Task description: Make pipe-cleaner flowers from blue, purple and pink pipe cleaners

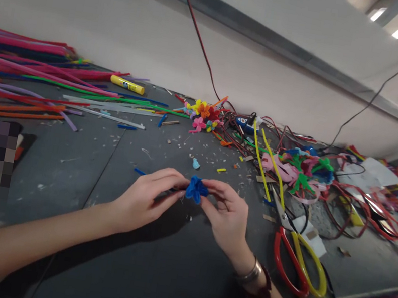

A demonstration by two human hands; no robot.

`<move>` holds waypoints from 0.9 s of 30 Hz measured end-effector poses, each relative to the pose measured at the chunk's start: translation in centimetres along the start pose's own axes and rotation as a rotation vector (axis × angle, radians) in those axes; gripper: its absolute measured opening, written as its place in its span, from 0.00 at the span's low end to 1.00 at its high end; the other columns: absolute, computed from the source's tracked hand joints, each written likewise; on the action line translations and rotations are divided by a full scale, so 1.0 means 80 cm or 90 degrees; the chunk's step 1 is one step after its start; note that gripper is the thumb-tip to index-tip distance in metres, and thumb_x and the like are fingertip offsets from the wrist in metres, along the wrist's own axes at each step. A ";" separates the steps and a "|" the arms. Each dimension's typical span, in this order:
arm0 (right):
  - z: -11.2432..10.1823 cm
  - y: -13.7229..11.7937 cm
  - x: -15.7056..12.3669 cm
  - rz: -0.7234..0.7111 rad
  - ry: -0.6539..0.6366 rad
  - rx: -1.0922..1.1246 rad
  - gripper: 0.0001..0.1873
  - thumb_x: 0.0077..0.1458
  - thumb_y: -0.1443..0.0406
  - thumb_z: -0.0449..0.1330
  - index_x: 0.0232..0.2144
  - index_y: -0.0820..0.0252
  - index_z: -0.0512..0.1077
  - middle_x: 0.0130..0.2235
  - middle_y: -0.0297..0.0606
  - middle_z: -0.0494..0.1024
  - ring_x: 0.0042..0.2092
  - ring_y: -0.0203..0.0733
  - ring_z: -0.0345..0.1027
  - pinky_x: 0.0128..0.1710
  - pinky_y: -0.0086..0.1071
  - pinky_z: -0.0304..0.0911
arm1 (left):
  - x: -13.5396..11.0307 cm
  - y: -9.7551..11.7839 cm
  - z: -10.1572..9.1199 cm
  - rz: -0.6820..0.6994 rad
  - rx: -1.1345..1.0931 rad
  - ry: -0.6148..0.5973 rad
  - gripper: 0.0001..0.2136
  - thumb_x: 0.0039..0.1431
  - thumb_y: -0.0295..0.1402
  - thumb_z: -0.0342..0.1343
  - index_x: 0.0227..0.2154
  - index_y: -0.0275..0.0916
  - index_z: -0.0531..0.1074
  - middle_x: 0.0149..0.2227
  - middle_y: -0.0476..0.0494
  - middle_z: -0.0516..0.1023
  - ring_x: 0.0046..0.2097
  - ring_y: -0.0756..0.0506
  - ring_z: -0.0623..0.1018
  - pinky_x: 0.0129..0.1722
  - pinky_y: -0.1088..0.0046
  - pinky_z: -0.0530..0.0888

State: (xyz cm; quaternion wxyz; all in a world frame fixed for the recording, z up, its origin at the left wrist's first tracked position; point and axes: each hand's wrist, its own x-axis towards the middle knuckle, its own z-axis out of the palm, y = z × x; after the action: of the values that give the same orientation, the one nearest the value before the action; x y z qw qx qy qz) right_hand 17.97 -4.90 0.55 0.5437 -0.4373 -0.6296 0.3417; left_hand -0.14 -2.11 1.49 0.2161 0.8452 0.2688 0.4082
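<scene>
A small blue pipe-cleaner flower (195,189) is held just above the dark table, between my two hands. My left hand (153,195) pinches it from the left with thumb and fingertips. From the right, the fingertips of my right hand (228,212) close on its other side. A blue pipe-cleaner piece (139,171) shows beyond my left fingers; whether it joins the flower I cannot tell. Just past the flower lie a light-blue bit (196,164) and a short yellow piece (221,170).
Scissors (293,256) with red and yellow handles lie right of my right hand. Long coloured pipe cleaners (43,74) and a yellow glue stick (127,84) are at back left. Finished flowers (203,114), tangled wires and a green-pink bundle (301,174) lie along the wall.
</scene>
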 end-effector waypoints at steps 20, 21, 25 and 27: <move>-0.006 -0.007 0.007 -0.003 -0.026 -0.070 0.09 0.45 0.69 0.63 0.33 0.55 0.75 0.30 0.34 0.77 0.32 0.37 0.70 0.33 0.29 0.65 | 0.001 -0.012 -0.005 -0.166 -0.142 -0.013 0.07 0.53 0.29 0.55 0.33 0.41 0.77 0.33 0.48 0.80 0.33 0.49 0.78 0.34 0.79 0.73; -0.006 -0.006 0.007 -0.001 -0.026 -0.061 0.09 0.45 0.69 0.64 0.32 0.55 0.75 0.30 0.34 0.78 0.32 0.37 0.71 0.33 0.30 0.65 | 0.001 -0.012 -0.005 -0.162 -0.138 -0.012 0.07 0.53 0.29 0.55 0.33 0.41 0.77 0.34 0.48 0.80 0.34 0.48 0.78 0.34 0.79 0.73; -0.006 -0.005 0.007 -0.007 -0.033 -0.037 0.07 0.44 0.69 0.64 0.30 0.55 0.76 0.31 0.35 0.78 0.33 0.38 0.71 0.34 0.32 0.66 | 0.001 -0.012 -0.006 -0.145 -0.147 -0.009 0.07 0.51 0.28 0.56 0.31 0.42 0.78 0.34 0.47 0.81 0.34 0.48 0.79 0.35 0.79 0.74; -0.006 -0.005 0.007 -0.010 -0.040 -0.031 0.07 0.44 0.69 0.64 0.30 0.55 0.76 0.31 0.35 0.78 0.32 0.38 0.71 0.34 0.32 0.66 | 0.001 -0.012 -0.005 -0.138 -0.151 -0.006 0.07 0.51 0.27 0.57 0.31 0.42 0.78 0.34 0.47 0.81 0.34 0.48 0.79 0.35 0.79 0.74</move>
State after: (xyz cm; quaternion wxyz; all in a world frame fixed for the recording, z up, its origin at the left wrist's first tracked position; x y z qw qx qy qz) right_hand 18.31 -4.59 1.22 0.5152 -0.4344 -0.6581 0.3358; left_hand -0.69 -1.27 1.18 0.3582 0.7818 0.3073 0.4074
